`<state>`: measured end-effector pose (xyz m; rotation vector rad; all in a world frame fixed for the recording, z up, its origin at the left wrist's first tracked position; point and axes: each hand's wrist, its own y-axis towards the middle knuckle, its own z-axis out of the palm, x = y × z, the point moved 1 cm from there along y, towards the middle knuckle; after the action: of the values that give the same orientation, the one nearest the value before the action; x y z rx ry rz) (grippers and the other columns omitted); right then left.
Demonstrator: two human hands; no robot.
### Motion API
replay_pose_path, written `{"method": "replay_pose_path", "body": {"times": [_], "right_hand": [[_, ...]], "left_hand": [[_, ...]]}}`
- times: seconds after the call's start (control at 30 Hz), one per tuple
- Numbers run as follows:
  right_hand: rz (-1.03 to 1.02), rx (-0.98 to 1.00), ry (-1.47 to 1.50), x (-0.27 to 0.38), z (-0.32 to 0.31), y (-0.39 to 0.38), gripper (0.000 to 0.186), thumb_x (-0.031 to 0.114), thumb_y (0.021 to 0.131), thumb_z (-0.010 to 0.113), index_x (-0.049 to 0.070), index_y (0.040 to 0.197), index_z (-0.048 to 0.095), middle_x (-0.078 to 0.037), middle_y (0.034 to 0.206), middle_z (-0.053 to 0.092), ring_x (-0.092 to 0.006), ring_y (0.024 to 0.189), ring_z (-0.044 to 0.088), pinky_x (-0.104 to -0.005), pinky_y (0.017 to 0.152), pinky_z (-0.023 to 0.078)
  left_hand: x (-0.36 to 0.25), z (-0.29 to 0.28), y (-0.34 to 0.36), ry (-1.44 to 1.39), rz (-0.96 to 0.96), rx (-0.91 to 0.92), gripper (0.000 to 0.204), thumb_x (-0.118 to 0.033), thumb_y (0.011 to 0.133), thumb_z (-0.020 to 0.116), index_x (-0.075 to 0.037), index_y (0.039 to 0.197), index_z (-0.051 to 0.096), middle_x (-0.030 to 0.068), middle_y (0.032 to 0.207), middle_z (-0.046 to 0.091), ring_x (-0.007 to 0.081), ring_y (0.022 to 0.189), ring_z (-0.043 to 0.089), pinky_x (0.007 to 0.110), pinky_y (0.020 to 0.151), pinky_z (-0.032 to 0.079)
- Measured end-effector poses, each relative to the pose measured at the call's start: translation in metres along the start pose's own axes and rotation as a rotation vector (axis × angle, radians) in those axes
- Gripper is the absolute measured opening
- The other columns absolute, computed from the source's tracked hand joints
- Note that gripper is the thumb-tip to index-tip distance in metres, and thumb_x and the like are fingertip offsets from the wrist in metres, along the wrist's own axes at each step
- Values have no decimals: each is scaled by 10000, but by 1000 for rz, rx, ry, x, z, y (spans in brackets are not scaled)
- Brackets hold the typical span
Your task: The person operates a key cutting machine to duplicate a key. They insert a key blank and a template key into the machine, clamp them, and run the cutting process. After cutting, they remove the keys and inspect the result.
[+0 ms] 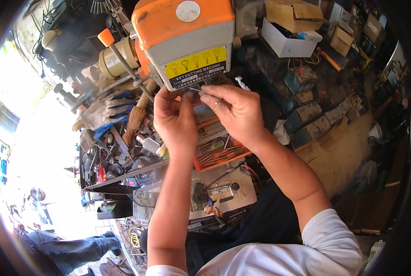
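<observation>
From where I stand, the biggest thing in front of the worker is a boxy machine with a scuffed orange top and grey metal body [185, 27], a yellow label with rows of key drawings [196, 62] across its face. Below it sits a shallow orange tray [224, 162] full of thin metal rods and small tools, partly covered by the forearms. The two bare hands meet at the machine's lower edge: the left hand [175, 115] reaches up with its thumb raised and some fingers lost behind the casing, and the right hand [236, 110] comes in opposite, knuckles up. Off to the left lie grey-and-blue fabric work gloves [106, 112], and nearer the left hand a stiff brown straw brush [136, 119]. Smaller again is the orange block-shaped knob [106, 37] on a metal lever at the machine's left. Smallest is a slim, grey, metal-looking piece [195, 89], just under the front edge of the machine, between the two sets of fingertips. The right thumb and forefinger are pinched together on its near end; the left thumb tip is right beside the other end, but I can't tell whether that hand grips it too. To handle something so slight well, I'd judge it best to pinch lightly near the end, brace both wrists, line it up by small finger turns, and leave the tip clear to see.
</observation>
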<state>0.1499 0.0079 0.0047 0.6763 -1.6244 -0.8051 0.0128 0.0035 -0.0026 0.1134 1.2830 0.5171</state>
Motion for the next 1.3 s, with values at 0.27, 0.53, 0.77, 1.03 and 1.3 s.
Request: {"method": "replay_pose_path", "body": {"times": [0.27, 0.53, 0.77, 1.03, 1.3], "right_hand": [[-176, 110, -272, 11, -11, 3, 295, 16, 858, 768, -31, 1145, 718, -172, 988, 747, -327, 834, 737, -378, 723, 600], [-388, 244, -591, 24, -26, 11, 437, 121, 841, 763, -18, 1250, 694, -101, 930, 688, -285, 823, 669, -399, 698, 560], [-380, 335, -677, 31, -35, 15, 391, 140, 824, 772, 14, 1192, 734, -53, 863, 653, -251, 781, 638, -381, 676, 528], [-395, 282, -627, 35, -35, 16, 401, 108, 802, 821, 17, 1185, 742, -62, 830, 653, -260, 723, 608, -397, 662, 503], [-464, 259, -658, 30, -38, 16, 336, 127, 789, 800, 24, 1106, 760, -32, 840, 653, -220, 745, 616, -360, 633, 473]], "left_hand": [[7, -1, 2, 159, 192, 54, 479, 73, 941, 677, -12, 1393, 544, 35, 1034, 677, 52, 783, 625, 197, 652, 498], [8, -7, -1, 145, 131, 4, 477, 86, 935, 678, -15, 1383, 546, 50, 1082, 686, 60, 812, 632, 202, 645, 527], [10, -1, 4, -110, 105, -25, 454, 76, 938, 692, -5, 1356, 534, 70, 1103, 687, 65, 829, 636, 188, 641, 522], [18, -5, 4, 147, 174, -29, 441, 38, 955, 701, 8, 1366, 544, 55, 1079, 689, 40, 777, 600, 193, 625, 484], [20, -8, 3, 125, 211, 42, 476, 47, 959, 674, -4, 1402, 506, 57, 1108, 655, 62, 843, 595, 213, 709, 502]]}}
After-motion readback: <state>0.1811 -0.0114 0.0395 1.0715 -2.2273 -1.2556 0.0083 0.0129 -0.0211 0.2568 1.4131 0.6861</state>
